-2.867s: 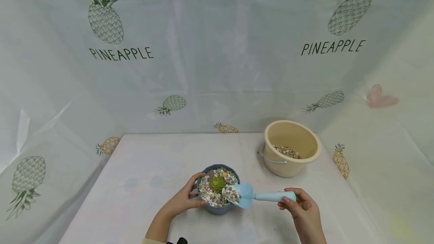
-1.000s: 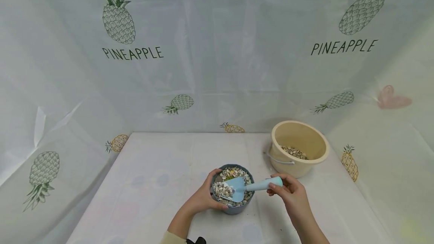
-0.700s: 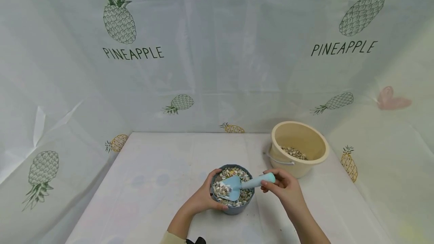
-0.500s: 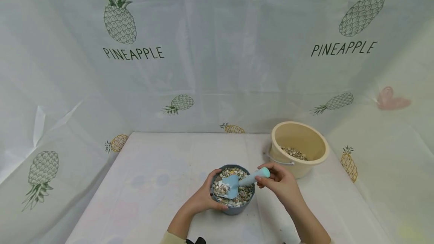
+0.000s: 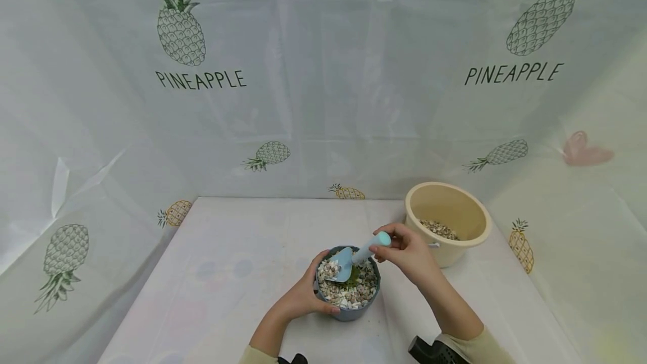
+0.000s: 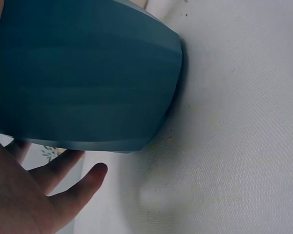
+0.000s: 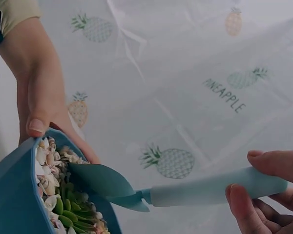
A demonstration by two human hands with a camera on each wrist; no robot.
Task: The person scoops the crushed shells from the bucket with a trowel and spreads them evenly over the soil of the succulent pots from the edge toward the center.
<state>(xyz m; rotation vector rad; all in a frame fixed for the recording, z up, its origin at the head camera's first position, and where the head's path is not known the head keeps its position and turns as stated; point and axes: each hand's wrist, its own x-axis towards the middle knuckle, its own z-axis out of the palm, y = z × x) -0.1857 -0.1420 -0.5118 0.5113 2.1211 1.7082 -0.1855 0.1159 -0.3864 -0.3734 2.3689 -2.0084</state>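
Observation:
A blue-grey plant pot stands on the table, filled with small shells around a green succulent. My left hand grips the pot's left side, thumb at the front and fingers behind; the left wrist view shows the pot's faceted wall close up. Between thumb and fingers, my right hand pinches the handle end of a light blue trowel. The trowel's blade lies over the back left of the pot, with shells at its tip, and covers part of the succulent in the head view.
A cream bucket with more shells in its bottom stands at the back right, just behind my right hand. Pineapple-printed sheeting rises behind the white-covered table and along both sides.
The trowel has swung from the pot's right side to over its back left, its handle now slanting up and away. My right hand has moved left and farther back. The left hand keeps its grip.

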